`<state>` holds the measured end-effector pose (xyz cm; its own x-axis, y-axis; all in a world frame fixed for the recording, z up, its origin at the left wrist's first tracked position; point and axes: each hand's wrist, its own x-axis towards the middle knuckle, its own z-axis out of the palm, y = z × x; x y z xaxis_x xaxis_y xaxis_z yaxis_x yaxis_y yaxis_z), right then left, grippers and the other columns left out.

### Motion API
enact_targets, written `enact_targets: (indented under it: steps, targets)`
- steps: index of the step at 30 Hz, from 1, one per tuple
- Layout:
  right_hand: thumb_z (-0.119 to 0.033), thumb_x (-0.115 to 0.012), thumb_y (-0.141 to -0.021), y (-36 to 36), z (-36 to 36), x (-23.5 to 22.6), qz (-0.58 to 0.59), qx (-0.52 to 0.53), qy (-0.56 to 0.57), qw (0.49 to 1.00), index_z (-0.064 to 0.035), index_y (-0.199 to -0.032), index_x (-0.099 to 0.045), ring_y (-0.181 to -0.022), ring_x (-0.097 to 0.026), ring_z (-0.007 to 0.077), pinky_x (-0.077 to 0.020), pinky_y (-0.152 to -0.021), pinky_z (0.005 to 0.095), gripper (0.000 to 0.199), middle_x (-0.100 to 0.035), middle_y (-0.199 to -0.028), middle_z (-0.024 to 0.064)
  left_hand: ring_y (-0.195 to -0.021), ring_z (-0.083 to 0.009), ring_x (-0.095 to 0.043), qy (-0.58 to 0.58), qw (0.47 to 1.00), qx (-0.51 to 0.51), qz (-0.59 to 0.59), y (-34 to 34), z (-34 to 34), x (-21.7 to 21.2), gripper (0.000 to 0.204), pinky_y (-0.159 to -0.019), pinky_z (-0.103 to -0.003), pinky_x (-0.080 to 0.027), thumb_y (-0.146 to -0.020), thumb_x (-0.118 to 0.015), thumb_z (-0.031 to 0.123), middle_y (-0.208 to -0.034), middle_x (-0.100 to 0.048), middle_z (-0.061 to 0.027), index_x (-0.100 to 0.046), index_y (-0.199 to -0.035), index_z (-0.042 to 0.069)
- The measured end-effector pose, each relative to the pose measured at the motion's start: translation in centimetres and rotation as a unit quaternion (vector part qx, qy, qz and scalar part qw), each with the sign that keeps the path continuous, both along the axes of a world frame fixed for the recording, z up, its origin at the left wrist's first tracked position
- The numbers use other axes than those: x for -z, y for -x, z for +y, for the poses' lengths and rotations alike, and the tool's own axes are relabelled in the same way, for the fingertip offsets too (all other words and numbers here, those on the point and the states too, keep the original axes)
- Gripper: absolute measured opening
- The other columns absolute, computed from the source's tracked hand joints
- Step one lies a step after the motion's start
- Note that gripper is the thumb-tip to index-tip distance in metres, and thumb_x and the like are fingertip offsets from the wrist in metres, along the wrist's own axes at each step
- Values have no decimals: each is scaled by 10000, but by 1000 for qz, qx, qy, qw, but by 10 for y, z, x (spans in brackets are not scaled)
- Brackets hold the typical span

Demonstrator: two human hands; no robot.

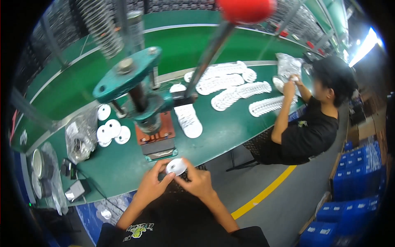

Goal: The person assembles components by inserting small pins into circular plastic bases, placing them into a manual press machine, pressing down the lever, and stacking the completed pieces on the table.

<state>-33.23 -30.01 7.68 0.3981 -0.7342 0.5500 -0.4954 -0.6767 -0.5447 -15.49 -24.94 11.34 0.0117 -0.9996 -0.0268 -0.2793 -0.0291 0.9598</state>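
Between my two hands, just off the table's near edge, is a round white disc (176, 166) with a small dark spot left of its middle. My left hand (158, 180) pinches its left side with thumb and fingers. At the disc's right edge, my right hand (195, 181) grips it too. Right beyond my hands stands a green hand press (140, 99) with an orange-brown base plate (158, 128). Its lever ends in a red knob (247, 9) overhead. A fanned row of white discs (188, 121) lies to the right of the press, and several loose discs (109, 131) lie to its left.
More overlapping rows of white discs (240, 94) cover the green table (220, 142) farther right, where a co-worker (312, 119) sits handling a piece. At left are a clear plastic bag (82, 138), a black-and-white adapter (78, 190) with a cable, and wrapped round parts (39, 173). Blue boxes (356, 181) stack at far right.
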Motion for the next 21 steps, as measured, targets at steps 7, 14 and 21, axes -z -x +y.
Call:
enact_targets:
  steps: [7, 14, 21]
  targets:
    - [-373, -851, -681, -12, -53, -3, 71, 205, -99, 971, -19, -1229, -584, -382, -381, 151, -352, -417, 321, 705, -374, -484, 15, -1006, -187, -621, -41, 993, -53, 98, -20, 15, 13, 411, -838, -302, -483, -956, -553, 139, -1107, -643, -134, -427, -1321, -2]
    - [-484, -800, -699, -16, -69, -1, 142, 247, -115, 952, -40, -1209, -603, -407, -480, 214, -393, -450, 367, 704, -476, -486, 43, -987, -178, -628, -44, 990, -51, 121, -22, 16, 16, 411, -809, -291, -486, -943, -581, 111, -1082, -657, -122, -441, -1315, 6]
    - [-557, -762, -702, -23, -72, 0, 178, 277, -118, 937, -57, -1214, -593, -454, -561, 253, -419, -469, 383, 735, -541, -510, 63, -943, -189, -637, -43, 992, -54, 105, -22, 14, 15, 423, -794, -302, -493, -944, -578, 119, -1074, -661, -125, -422, -1324, 16]
